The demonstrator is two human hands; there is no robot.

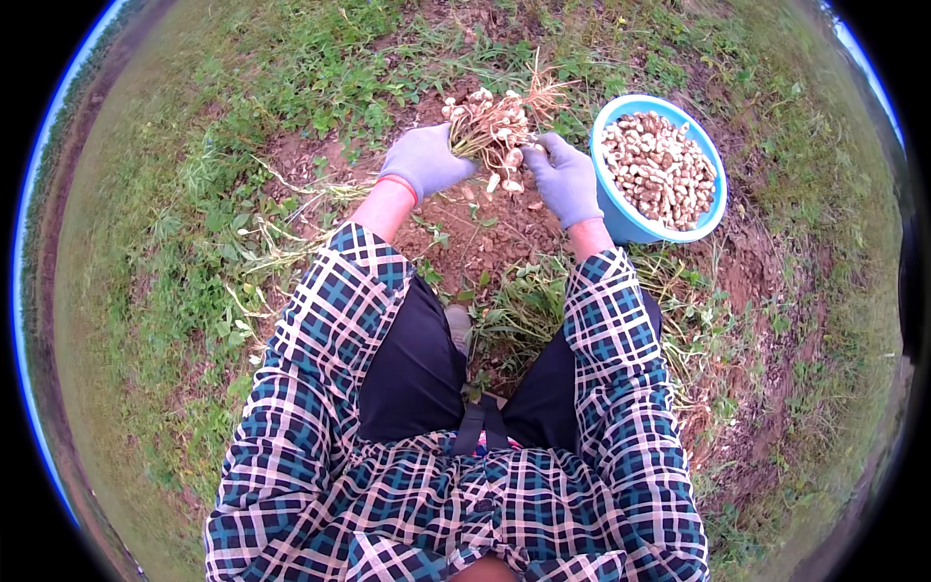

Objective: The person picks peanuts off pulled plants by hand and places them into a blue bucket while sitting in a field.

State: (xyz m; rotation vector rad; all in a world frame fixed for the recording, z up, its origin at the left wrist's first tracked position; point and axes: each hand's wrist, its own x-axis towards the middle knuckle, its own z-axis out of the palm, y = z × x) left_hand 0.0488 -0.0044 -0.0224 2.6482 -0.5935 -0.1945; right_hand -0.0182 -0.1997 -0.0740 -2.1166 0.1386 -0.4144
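My left hand (pixel 425 160), in a pale lavender work glove with an orange-red cuff, grips a bunch of peanut plants (pixel 502 120) by the stems. Its roots and soil-flecked pods point up and to the right, and a few pods dangle below. At the bunch's right side, my right hand (pixel 566 178), gloved alike, pinches a peanut pod (pixel 537 147) between thumb and fingers. Whether that pod is still attached is hard to tell. Just right of this hand stands a light blue plastic bucket (pixel 614 207), filled high with loose peanuts (pixel 658 171).
Pulled peanut stems (pixel 291 251) lie on the ground at the left. More cut greenery (pixel 527 298) is heaped between my legs, with stalks (pixel 673 291) below the bucket. Reddish bare soil (pixel 465 240) shows under my hands, and low weeds (pixel 327 65) grow around.
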